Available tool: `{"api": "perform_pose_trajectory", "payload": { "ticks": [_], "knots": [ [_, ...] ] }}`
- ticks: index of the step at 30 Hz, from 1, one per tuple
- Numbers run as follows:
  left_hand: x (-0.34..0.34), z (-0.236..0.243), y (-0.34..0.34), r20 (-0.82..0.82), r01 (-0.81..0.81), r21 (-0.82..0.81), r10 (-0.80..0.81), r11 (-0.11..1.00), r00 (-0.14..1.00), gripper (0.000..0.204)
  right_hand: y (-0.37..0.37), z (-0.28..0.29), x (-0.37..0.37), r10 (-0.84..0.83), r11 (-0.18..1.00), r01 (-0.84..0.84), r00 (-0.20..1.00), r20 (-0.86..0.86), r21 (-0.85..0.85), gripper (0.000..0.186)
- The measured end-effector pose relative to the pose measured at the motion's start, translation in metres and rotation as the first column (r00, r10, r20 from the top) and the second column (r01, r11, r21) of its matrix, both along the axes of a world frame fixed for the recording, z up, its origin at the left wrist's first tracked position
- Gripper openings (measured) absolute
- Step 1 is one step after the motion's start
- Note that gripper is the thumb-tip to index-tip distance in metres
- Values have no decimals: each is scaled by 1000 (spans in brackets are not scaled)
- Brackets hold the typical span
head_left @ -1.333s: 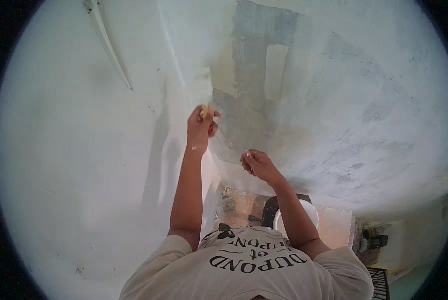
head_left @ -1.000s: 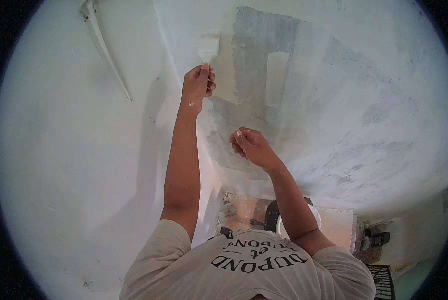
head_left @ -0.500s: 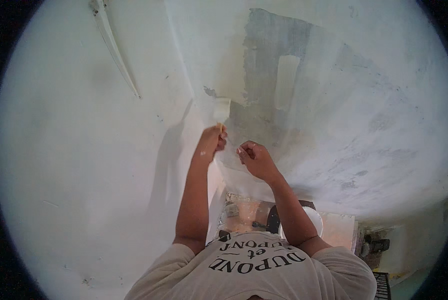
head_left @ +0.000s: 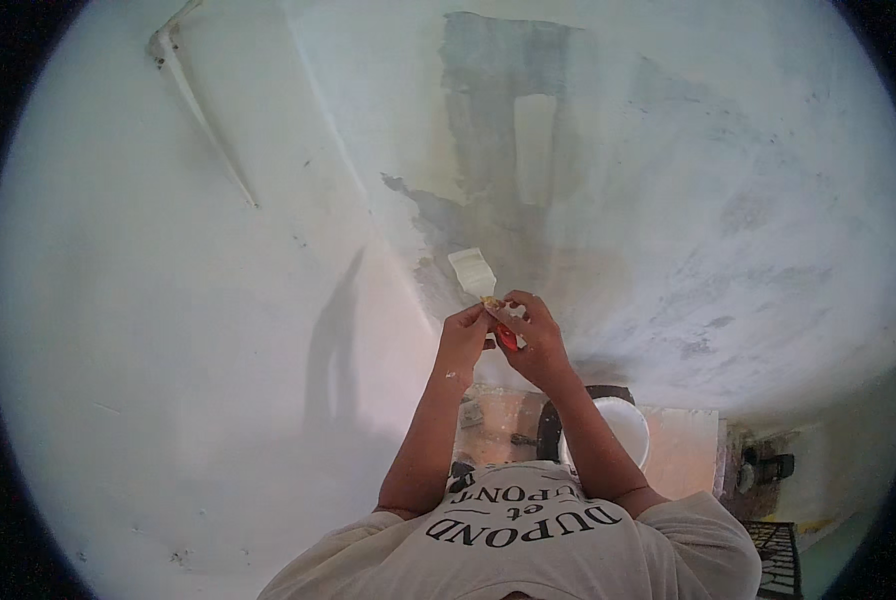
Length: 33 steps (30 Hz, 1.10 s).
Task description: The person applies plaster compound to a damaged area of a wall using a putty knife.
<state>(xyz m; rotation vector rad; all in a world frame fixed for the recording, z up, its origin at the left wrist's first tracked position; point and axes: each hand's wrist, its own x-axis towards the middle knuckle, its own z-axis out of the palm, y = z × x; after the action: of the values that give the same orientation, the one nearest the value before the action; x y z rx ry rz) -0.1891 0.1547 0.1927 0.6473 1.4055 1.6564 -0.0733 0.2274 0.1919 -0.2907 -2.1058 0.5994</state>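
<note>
Both my hands meet on a putty knife, in front of the wall corner. Its wide blade (head_left: 473, 272), coated pale, points up and away from me. My left hand (head_left: 462, 345) pinches the yellowish part near the blade's base. My right hand (head_left: 536, 345) closes around the red handle (head_left: 508, 338), with some fingers raised. Behind the blade, the right-hand wall has a grey patch (head_left: 513, 60) with ragged edges and a pale stripe (head_left: 535, 150) inside it. Part of the handle is hidden by the fingers.
Below my right forearm stands a white bucket (head_left: 636, 425). A pale strip (head_left: 203, 125) hangs on the left wall (head_left: 168, 350). Low on the right are a black object (head_left: 771, 466) and a dark slatted crate (head_left: 776, 550).
My left hand has drawn the putty knife back from the wall corner, down and right. My right hand, apart from it before, has come onto the handle.
</note>
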Motion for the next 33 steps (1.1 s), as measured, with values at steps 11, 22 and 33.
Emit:
{"api": "perform_pose_trajectory", "payload": {
  "ticks": [11, 22, 33],
  "knots": [
    [90, -7, -6, -187, -11, -150, -17, 989, 982, 32, -21, -51, 72, -201, 962, 139, 944, -263, -237, 42],
    [140, -43, -35, -169, -224, -109, 204, 968, 964, 24, -47, -82, 107, -67, 941, -22, 966, -250, -337, 38],
    [92, -2, -71, -162, -95, -68, 83, 993, 983, 27, -67, -53, 62, -65, 421, -324, 921, -384, -847, 29]
  ]
}}
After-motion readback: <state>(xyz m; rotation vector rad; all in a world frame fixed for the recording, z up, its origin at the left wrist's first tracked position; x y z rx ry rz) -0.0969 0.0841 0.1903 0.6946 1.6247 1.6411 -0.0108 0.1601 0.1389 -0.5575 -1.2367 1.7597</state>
